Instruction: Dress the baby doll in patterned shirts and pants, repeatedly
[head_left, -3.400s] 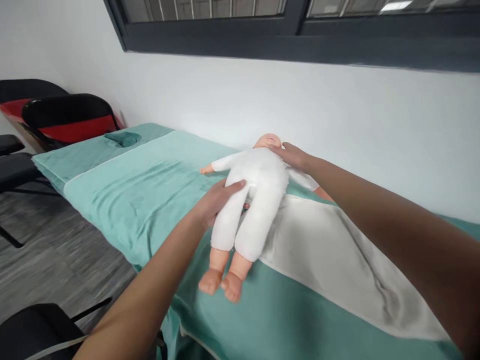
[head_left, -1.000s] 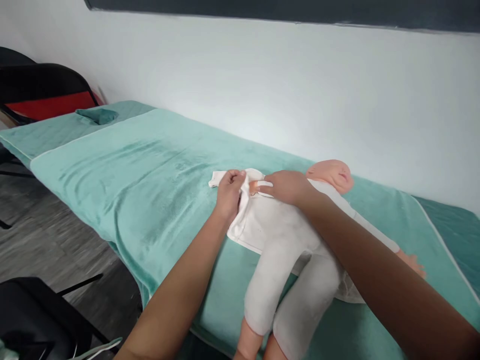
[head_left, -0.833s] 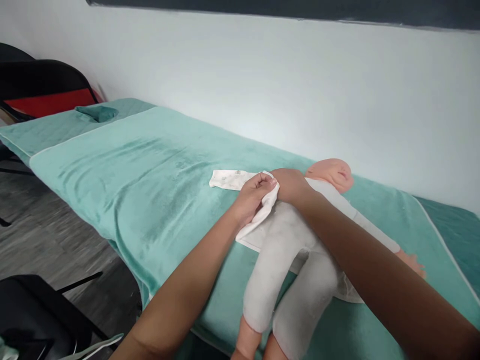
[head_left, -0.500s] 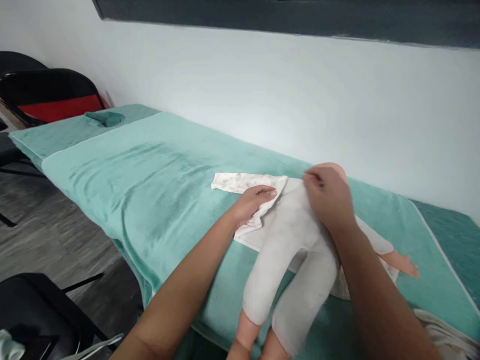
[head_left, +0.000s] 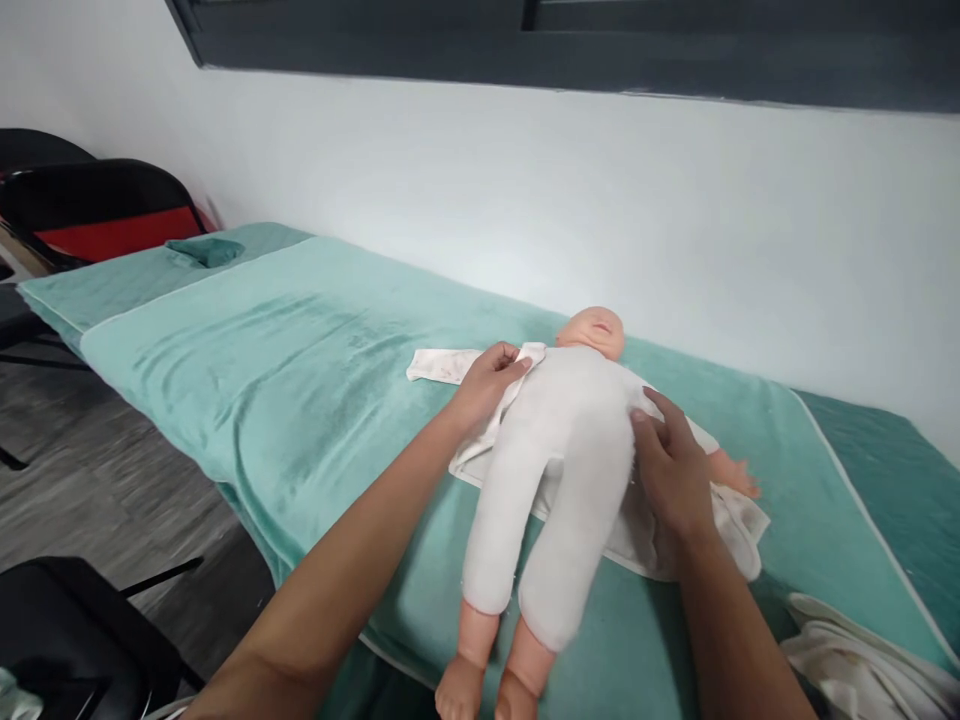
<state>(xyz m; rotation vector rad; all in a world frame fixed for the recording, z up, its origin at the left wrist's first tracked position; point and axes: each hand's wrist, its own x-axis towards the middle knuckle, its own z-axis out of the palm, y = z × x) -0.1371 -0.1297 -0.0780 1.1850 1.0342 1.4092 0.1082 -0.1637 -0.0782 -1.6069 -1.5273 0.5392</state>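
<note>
A baby doll (head_left: 574, 400) with a white cloth body lies on its back, its head toward the wall and its bare feet toward me. Beneath it is spread an open white baby shirt (head_left: 442, 366), one printed sleeve stretched out flat to the left. With thumb and fingers my left hand (head_left: 491, 385) pinches the shirt's edge beside the doll's shoulder. My right hand (head_left: 675, 465) is at the other side of the doll's chest, fingers curled near its upper arm. What lies between those fingers is hidden. The doll's other hand (head_left: 735, 473) sticks out to the right.
A green cover (head_left: 300, 330) drapes the bed, which runs along a white wall. Folded pale cloth (head_left: 847, 650) lies at the lower right. Black and red chairs (head_left: 112, 215) stand past the far left end, and a black chair (head_left: 75, 640) is at the lower left.
My right hand has moved down and back from over the doll's head to its side, uncovering the head. My left hand has shifted up along the shirt edge. The view has tilted slightly.
</note>
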